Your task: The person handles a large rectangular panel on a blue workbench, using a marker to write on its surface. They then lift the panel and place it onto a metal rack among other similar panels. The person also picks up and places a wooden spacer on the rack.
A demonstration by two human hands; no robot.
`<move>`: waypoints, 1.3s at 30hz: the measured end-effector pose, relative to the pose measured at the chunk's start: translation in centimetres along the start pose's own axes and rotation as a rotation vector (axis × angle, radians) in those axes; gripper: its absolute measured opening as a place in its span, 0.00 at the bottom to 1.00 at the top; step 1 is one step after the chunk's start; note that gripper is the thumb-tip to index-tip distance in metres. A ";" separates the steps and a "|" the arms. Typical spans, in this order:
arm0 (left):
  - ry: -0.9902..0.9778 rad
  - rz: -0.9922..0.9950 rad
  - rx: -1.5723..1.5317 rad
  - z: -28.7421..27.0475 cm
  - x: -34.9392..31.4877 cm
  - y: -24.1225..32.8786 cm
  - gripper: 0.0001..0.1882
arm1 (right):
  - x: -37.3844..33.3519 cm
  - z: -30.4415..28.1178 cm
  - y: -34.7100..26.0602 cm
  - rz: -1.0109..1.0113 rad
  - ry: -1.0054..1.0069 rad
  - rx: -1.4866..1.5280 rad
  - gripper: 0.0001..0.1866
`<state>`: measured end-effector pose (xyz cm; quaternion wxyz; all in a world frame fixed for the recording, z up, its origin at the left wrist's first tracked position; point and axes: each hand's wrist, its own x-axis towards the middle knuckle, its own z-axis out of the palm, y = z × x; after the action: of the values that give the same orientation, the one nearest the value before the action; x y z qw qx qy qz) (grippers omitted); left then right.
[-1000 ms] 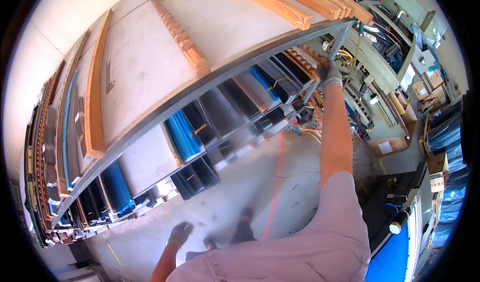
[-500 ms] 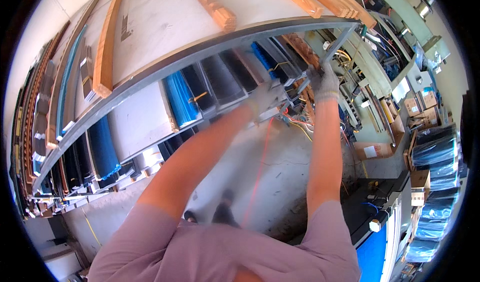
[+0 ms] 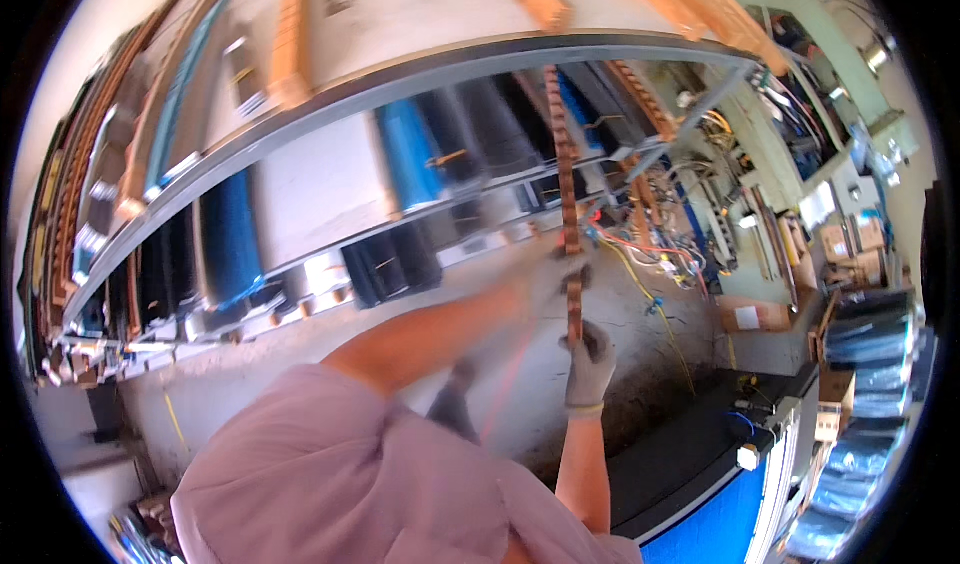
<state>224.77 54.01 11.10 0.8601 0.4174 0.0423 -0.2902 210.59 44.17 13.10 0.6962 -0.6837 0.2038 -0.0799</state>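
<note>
A long, narrow brown strip with dark notches along it is held upright in the picture, its far end reaching the rack's lower shelf. My right hand, in a pale work glove, is closed around its near end. Farther up the strip is my gloved left hand, blurred by motion. Its dark fingertips wrap over the strip and hide a short stretch of it. Past the strip's far part, blue and black bundled profiles lie on the lower shelf.
A grey metal rack edge curves across in front, with orange-brown notched bars on its top. Tangled cables lie on the floor at the right. Nearby are a cardboard box, a black-topped bench and plastic-wrapped stacks.
Both hands have drawn back from the rack toward me, and the notched strip is now out between them. My right hand has moved left and nearer. The view has shifted slightly.
</note>
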 end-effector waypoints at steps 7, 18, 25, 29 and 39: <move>0.098 -0.077 0.209 -12.4 -16.9 0.9 0.11 | -13.1 8.0 5.5 0.193 -0.368 0.102 0.20; 0.406 0.033 0.343 -22.2 -28.5 10.1 0.18 | -18.0 21.7 5.2 0.301 -0.625 0.112 0.23; 0.297 -0.055 0.463 -26.9 -29.2 10.5 0.26 | -18.7 23.7 4.6 0.340 -0.582 0.015 0.23; 0.224 -0.063 0.427 -30.2 -29.6 9.5 0.29 | -18.3 24.1 5.2 0.259 -0.587 -0.051 0.23; 0.330 -0.058 0.455 -36.4 -31.9 9.1 0.25 | -12.4 32.5 8.8 -0.091 -0.566 -0.439 0.24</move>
<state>209.43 100.19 3.91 0.7173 0.6398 0.1274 -0.2448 210.69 79.34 5.97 0.5575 -0.8202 -0.0156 0.1273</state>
